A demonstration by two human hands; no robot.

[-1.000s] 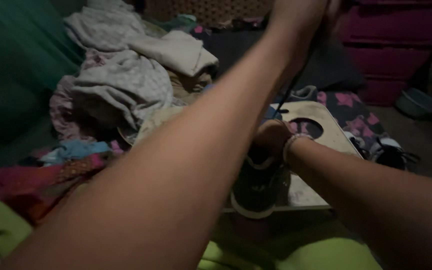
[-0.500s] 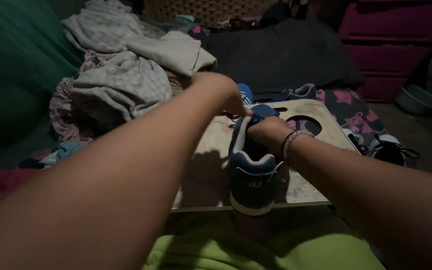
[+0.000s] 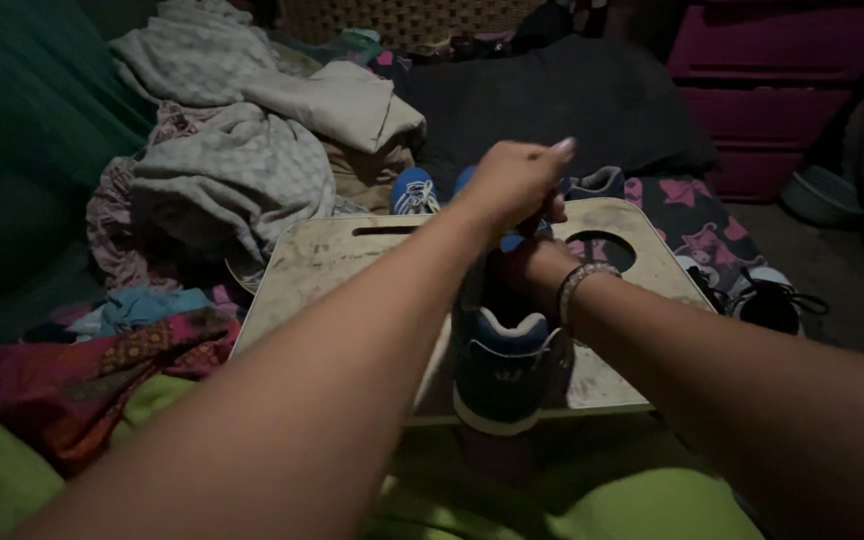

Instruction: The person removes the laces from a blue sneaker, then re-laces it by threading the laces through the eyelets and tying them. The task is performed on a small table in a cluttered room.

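A dark blue sneaker (image 3: 502, 375) with a white sole stands on a beige lap tray (image 3: 322, 265), heel towards me. My left hand (image 3: 514, 183) is closed just above the shoe's opening, fingers pinched as if on a dark shoelace, which is hard to see in the dim light. My right hand (image 3: 532, 265), with a beaded bracelet at the wrist, grips the top of the sneaker around the tongue. My left forearm crosses the tray and hides part of it.
A heap of grey and beige clothes (image 3: 237, 165) lies left of the tray. Other blue shoes (image 3: 412, 192) sit behind it, and a black sneaker (image 3: 772, 303) lies to the right. Magenta drawers (image 3: 782, 60) stand at the back right. Green cloth (image 3: 642, 505) covers my lap.
My left hand came down from high above to the sneaker's top, and now it is lifted a little above it again. The right hand has stayed on the shoe.
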